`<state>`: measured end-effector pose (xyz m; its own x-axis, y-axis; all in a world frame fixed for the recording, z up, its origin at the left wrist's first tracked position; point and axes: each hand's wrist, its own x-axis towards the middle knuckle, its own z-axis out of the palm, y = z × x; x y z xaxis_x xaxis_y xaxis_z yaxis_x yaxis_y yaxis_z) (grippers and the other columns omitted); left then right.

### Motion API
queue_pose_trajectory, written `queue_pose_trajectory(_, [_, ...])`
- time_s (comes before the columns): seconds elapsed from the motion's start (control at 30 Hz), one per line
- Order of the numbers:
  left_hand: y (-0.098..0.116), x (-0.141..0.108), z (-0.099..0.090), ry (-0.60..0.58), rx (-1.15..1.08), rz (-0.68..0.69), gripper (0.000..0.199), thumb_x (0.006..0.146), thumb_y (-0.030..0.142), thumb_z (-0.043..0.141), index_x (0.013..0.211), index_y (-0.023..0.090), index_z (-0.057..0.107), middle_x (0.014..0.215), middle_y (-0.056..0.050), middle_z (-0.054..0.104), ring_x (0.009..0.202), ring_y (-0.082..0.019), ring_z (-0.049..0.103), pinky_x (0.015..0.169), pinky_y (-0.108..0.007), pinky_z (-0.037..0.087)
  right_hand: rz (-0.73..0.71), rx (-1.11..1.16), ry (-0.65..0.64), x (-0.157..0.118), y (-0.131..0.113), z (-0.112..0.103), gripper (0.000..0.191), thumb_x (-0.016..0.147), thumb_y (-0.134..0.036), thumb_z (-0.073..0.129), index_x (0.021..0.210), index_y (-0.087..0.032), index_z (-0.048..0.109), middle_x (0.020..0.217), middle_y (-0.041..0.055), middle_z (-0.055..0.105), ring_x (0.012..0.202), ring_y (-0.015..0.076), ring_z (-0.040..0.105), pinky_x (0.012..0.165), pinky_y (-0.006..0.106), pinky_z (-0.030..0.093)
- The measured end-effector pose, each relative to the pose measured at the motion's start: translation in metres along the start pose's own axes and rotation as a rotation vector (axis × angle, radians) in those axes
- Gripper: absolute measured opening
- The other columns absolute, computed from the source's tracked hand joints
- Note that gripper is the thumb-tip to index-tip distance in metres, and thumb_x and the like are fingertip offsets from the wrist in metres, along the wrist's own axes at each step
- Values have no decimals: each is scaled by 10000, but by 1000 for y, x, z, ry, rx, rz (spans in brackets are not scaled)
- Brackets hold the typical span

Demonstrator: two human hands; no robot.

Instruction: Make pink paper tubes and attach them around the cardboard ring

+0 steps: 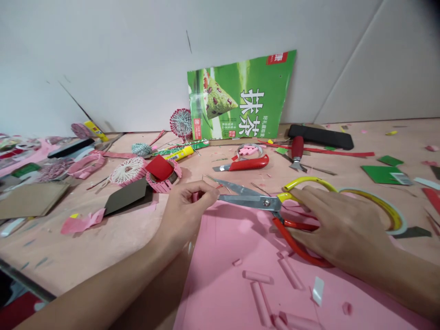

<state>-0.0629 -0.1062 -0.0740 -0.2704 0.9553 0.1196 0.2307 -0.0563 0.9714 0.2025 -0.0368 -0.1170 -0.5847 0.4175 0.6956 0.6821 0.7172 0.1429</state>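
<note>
Large scissors (pixel 249 200) lie across the pink paper sheet (pixel 223 288), long axis running sideways, blade tips just beside the left hand's (pixel 185 213) pinched-together fingers (pixel 206 191). The right hand (pixel 343 224) spreads over the handles (pixel 309 180) (clamped or merely resting, I cannot tell).

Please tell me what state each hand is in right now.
Left hand: closed, pinching pink paper.
Right hand: closed, holding the scissors.
</note>
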Motion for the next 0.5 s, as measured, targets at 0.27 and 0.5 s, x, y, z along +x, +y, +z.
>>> queue_pose_trajectory(0.27, [-7, -7, 10, 103, -166, -113, 342, 854, 262, 738, 556, 183, 590, 558, 45, 399, 548, -100, 288, 528, -296, 224, -9, -14, 17, -1, 0, 0, 456, 1007, -425, 390, 955, -130, 734, 856, 86, 768, 675, 219, 647, 609, 332, 390])
queue_pose_trajectory(0.5, [9, -4, 8, 288, -347, -112, 242, 822, 205, 739, 609, 166, 632, 562, 44, 398, 509, -72, 255, 480, -232, 227, 17, 9, 6, -2, 0, 0, 464, 996, -516, 441, 920, -157, 724, 792, 53, 741, 642, 206, 636, 575, 334, 354])
